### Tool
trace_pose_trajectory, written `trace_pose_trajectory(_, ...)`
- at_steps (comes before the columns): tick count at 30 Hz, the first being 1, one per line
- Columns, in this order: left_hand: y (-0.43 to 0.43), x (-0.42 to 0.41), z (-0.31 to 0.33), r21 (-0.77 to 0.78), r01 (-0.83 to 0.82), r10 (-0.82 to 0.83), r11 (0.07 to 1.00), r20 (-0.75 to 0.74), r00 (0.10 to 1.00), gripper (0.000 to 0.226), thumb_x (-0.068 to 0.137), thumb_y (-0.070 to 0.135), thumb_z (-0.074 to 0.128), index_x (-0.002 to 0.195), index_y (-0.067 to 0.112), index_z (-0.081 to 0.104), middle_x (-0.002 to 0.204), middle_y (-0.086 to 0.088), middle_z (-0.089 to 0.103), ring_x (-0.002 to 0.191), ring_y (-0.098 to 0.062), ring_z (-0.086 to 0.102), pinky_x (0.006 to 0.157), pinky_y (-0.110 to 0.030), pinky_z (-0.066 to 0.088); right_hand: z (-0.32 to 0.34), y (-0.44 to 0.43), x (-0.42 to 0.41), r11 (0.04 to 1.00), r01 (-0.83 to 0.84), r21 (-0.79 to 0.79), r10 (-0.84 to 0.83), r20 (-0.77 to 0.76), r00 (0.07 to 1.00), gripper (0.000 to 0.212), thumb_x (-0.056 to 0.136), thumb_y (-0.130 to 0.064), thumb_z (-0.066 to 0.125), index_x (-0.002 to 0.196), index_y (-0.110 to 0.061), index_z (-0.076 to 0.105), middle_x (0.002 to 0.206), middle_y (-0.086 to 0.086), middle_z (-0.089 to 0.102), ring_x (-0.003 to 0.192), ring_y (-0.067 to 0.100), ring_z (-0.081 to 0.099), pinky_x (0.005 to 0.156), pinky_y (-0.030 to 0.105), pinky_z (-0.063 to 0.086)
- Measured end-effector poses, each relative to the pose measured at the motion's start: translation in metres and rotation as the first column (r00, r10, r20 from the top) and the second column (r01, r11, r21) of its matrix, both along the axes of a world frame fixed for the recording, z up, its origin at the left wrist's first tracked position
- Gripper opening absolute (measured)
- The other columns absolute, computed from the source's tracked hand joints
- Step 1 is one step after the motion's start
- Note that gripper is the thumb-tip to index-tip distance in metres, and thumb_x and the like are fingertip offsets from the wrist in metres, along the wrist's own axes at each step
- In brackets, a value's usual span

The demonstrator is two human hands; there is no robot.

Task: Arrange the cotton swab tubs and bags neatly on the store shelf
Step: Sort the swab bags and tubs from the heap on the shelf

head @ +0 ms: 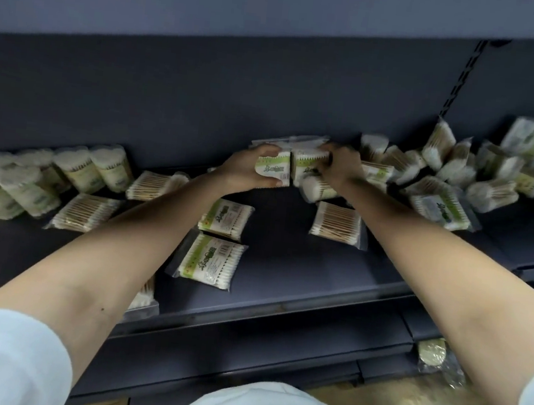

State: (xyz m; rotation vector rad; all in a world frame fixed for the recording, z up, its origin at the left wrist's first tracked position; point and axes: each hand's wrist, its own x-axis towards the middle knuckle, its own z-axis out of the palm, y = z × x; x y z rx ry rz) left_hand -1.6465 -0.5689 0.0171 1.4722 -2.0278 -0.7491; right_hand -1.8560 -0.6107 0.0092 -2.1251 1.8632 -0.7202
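Hands (pixel 246 167) (pixel 340 168) gripping upright swab bags (pixel 290 168), long edges vertical.

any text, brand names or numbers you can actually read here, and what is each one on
None can be read for certain.
Bag in the left hand: dark print on a green band, blurred.
Bag under the right hand: similar print, blurred.
Two flat bags at shelf centre: dark logo and small print, too blurred.
Tubs at left: green label bands, lettering too small.
Pile at right: motion-blurred.
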Motion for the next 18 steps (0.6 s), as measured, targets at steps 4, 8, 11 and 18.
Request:
trace_pose_trajectory(4,-0.003,0.001,-0.002,0.006,0.007,-0.007,1.0,0.029,1.0,0.065,0.08,0.019,0.074,0.137,0.02,0.044,0.139,0.007,0.047,0.12,0.003,0.039,0.095,-0.009,0.028,-0.001,-0.001,0.001,1.0,-0.017,0.003,0.017,-0.017,1.0,0.043,0.089,-0.026,0.06,0.13,-0.017,0.052,0.131,0.016,0.051,0.118,0.033,0.051,0.096,0.036,0.044)
trace_pose_trajectory(8,-0.005,0.004,-0.002,0.021,0.028,-0.028,0.999,0.03,0.999,0.063,0.081,0.018,0.073,0.137,0.02,0.045,0.139,0.008,0.047,0.121,0.003,0.039,0.092,-0.007,0.028,-0.003,-0.004,-0.001,0.999,-0.036,0.028,0.036,-0.023,0.999,0.045,0.089,-0.03,0.061,0.132,-0.02,0.05,0.131,0.016,0.052,0.119,0.032,0.05,0.097,0.035,0.043)
trace_pose_trajectory(11,-0.006,0.005,-0.001,0.012,0.037,-0.037,0.999,0.007,0.999,0.061,0.08,0.019,0.074,0.134,0.021,0.047,0.137,0.008,0.049,0.126,-0.003,0.043,0.096,-0.013,0.03,-0.004,-0.002,-0.006,0.999,-0.05,0.021,0.05,0.0,0.999,0.049,0.088,-0.032,0.061,0.134,-0.021,0.048,0.132,0.017,0.047,0.118,0.033,0.051,0.099,0.034,0.043)
trace_pose_trajectory(18,-0.004,-0.029,0.014,-0.109,0.135,-0.143,0.985,-0.067,0.987,0.049,0.079,0.019,0.074,0.125,0.019,0.056,0.123,0.012,0.057,0.115,0.001,0.049,0.087,0.002,0.032,0.007,0.013,-0.044,0.964,-0.076,-0.254,0.095,0.065,0.993,0.045,0.086,-0.024,0.063,0.129,-0.011,0.053,0.122,0.017,0.056,0.106,0.032,0.059,0.093,0.033,0.044)
